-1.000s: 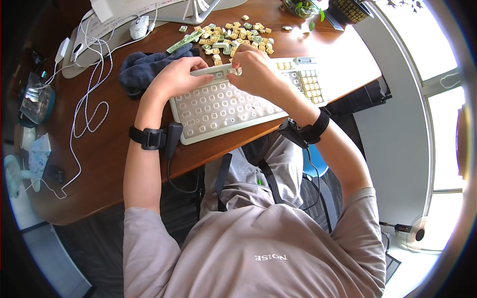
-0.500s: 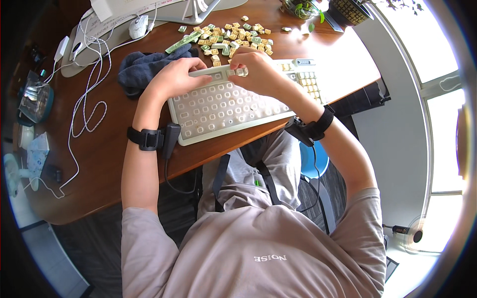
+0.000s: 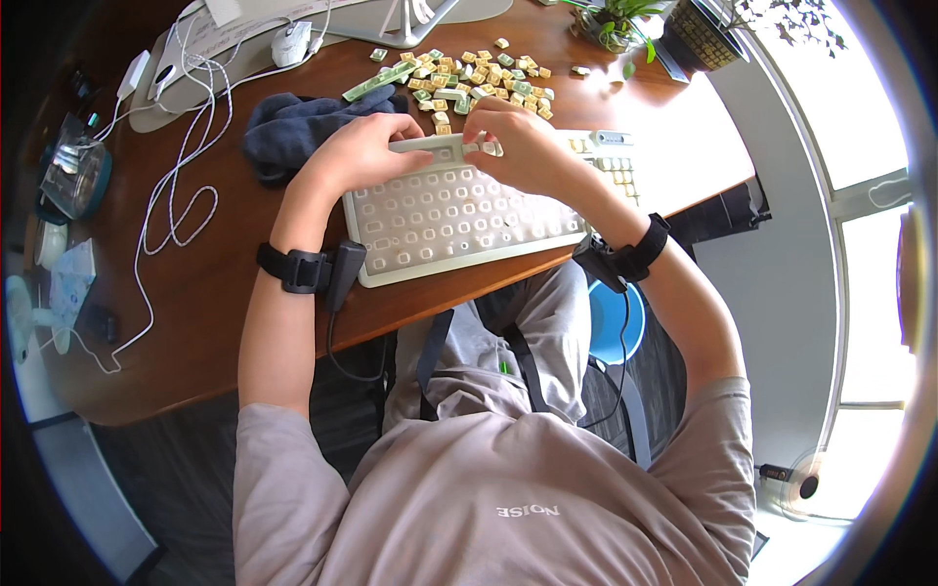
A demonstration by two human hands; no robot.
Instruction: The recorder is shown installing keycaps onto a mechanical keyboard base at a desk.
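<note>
A pale keyboard [image 3: 459, 220] lies at a slant near the desk's front edge, most of its key positions bare of caps. My left hand [image 3: 363, 154] grips its far left edge, thumb stretched along the top row and fingers behind the rim. At the middle of that top row, my right hand [image 3: 523, 146] has its thumb and index finger closed around a small pale keycap, partly hidden by the fingers. Yellow caps still sit on the number pad [image 3: 618, 171] at the right end. Just beyond the keyboard is a heap of loose yellow, white and green keycaps [image 3: 479, 76].
Left of the keyboard lies a crumpled dark blue cloth [image 3: 293, 132]. A white mouse [image 3: 290, 44] and a looped white cable [image 3: 176, 176] are farther left. Potted plants [image 3: 699, 39] stand at the back right. Below the desk is a blue bucket [image 3: 616, 322].
The view has shifted slightly, so the desk appears a little farther right. Both hands keep nearly the same places on the keyboard, with the right fingers still at the top row.
</note>
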